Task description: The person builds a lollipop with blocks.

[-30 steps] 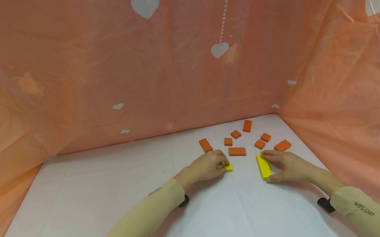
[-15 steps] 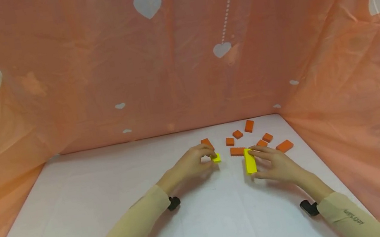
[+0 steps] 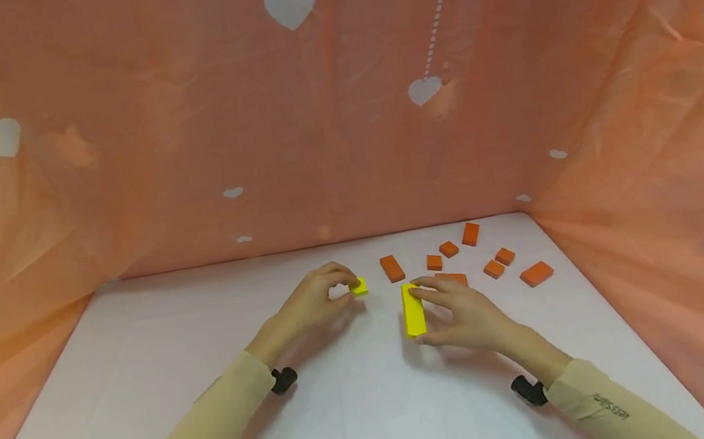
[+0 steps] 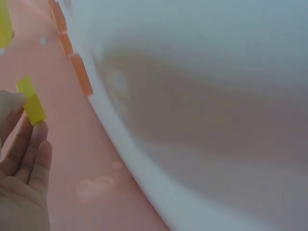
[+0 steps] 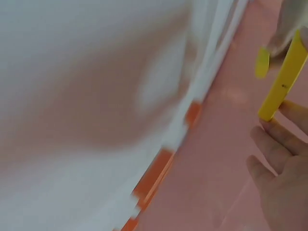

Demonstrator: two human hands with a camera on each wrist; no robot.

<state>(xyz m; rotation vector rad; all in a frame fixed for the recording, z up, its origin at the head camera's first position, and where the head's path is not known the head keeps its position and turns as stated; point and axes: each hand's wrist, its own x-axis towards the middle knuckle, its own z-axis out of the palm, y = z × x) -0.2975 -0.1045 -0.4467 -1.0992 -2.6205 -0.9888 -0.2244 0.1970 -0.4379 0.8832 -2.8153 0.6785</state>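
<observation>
My left hand (image 3: 312, 300) pinches a small yellow block (image 3: 360, 288) between thumb and fingers above the white table. In the left wrist view that small block (image 4: 31, 102) shows between thumb and fingertips, the other fingers spread below it. To the right, my right hand (image 3: 469, 314) holds a long yellow block (image 3: 413, 310) by its two ends, thumb at the near end and fingers at the far end. A shadow lies under it on the table. The right wrist view shows the long block (image 5: 285, 79) from its side, with the small one beyond it.
Several orange blocks lie on the white table (image 3: 358, 420) at the back right: a long one (image 3: 392, 269) between the hands, another (image 3: 537, 274) at far right, small ones (image 3: 434, 262) among them. My right fingers overlap one long orange block (image 3: 451, 280). Orange cloth (image 3: 338, 136) walls the back and sides.
Both hands have moved left with their yellow blocks. The long yellow block has come up off the table and away from the orange ones on the right. The orange blocks stay put.
</observation>
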